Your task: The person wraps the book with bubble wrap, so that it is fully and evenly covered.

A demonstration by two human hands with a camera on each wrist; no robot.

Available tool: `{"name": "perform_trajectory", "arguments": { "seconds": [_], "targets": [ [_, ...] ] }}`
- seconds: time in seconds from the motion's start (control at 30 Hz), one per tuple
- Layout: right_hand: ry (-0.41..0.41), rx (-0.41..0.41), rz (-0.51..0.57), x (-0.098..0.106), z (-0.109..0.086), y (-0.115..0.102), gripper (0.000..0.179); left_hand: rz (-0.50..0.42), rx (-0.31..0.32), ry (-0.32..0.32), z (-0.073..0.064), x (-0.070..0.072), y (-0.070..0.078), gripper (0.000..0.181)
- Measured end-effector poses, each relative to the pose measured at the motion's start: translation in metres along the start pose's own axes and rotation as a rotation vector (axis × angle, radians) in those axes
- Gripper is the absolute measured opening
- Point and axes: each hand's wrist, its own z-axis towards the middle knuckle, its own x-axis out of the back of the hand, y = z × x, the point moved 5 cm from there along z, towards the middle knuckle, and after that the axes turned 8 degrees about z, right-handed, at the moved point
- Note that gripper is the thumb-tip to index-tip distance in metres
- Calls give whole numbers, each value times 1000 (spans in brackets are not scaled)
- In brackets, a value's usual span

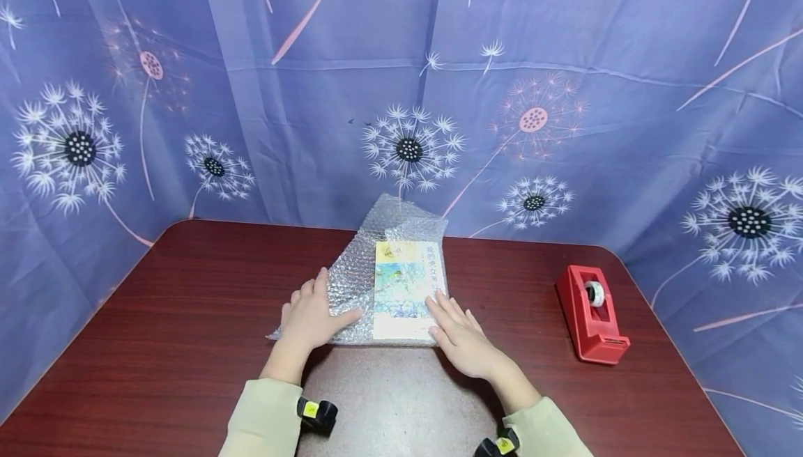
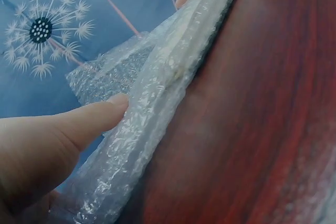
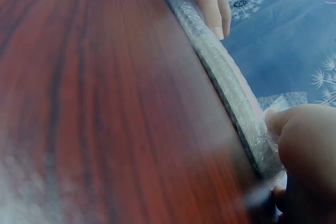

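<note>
A book (image 1: 406, 290) with a yellow, blue and white cover lies on the table, partly wrapped in clear bubble wrap (image 1: 351, 279). The wrap's loose part reaches left and toward the back. My left hand (image 1: 310, 318) rests on the wrap left of the book, fingers spread and thumb pointing at the cover. In the left wrist view, the thumb (image 2: 100, 119) touches the wrap near its front edge. My right hand (image 1: 464, 338) lays its straight fingers on the book's lower right edge. In the right wrist view, its thumb (image 3: 286, 119) presses against the wrapped edge.
A red tape dispenser (image 1: 592, 318) with a roll of tape (image 1: 594, 294) stands at the right of the dark red wooden table (image 1: 188, 318). Behind the table hangs a blue curtain (image 1: 314, 109) with dandelion prints, also closing off both sides.
</note>
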Motion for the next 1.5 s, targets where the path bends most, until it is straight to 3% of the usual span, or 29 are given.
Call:
{"name": "perform_trajectory", "arguments": {
  "seconds": [0.13,0.27,0.43,0.6,0.8,0.9,1.1,1.33,1.5],
  "targets": [
    [0,1,-3,0,0,0,53,30,67,7,0,6,-6,121],
    [0,4,-5,-1,1,0,53,33,138,-31,-1,11,-15,125],
    [3,7,-10,-1,1,1,53,-16,174,-80,-4,19,-25,114],
    [4,6,-7,-1,1,1,53,-184,118,-110,-3,23,-35,88],
    [4,3,-6,-2,1,1,53,-440,-1,-203,-4,23,-45,65],
    [6,1,-9,-2,1,2,53,-510,-53,-263,-9,26,-49,64],
    [12,-3,-9,-1,0,2,53,-706,-97,-392,-15,29,-55,68],
    [19,2,-10,-1,1,1,52,-844,-195,-413,-15,34,-53,71],
    [16,-2,-5,-1,0,1,53,-979,-182,-420,-14,34,-49,66]
  ]
}}
